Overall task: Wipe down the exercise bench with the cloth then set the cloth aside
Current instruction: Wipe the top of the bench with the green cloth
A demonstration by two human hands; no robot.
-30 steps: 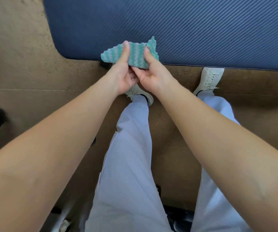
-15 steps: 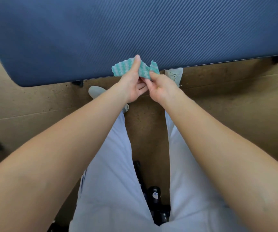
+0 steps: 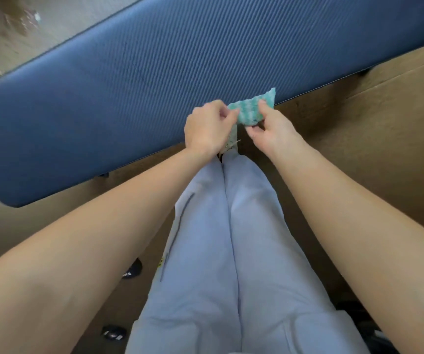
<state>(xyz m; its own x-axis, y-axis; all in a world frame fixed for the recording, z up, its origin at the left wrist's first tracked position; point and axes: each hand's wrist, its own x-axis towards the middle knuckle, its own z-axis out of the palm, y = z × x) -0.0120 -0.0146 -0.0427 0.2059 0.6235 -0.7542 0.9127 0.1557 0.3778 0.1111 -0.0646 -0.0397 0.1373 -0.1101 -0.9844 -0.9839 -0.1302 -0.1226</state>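
Cloth (image 3: pixel 250 110), green and white, is pinched between your left hand (image 3: pixel 207 129) and your right hand (image 3: pixel 269 129) over the near edge of the blue bench (image 3: pixel 154 85), maybe not touching it, above your light trousers (image 3: pixel 231 238).

Bench top: the blue bench pad (image 3: pixel 180 80) lies bare along its whole visible length, left and right of the hands.
Near edge: the left hand (image 3: pixel 207 129) and right hand (image 3: pixel 272 129) meet here, pinching the cloth (image 3: pixel 251 109) between them; the span between the hands is taken.
Below the edge: legs in pale trousers (image 3: pixel 231 238) stand just beside the bench and fill the middle.
Floor right: the brown floor (image 3: pixel 384 118) is bare.
Floor left: small dark objects (image 3: pixel 131 270), possibly weights, lie near the legs.
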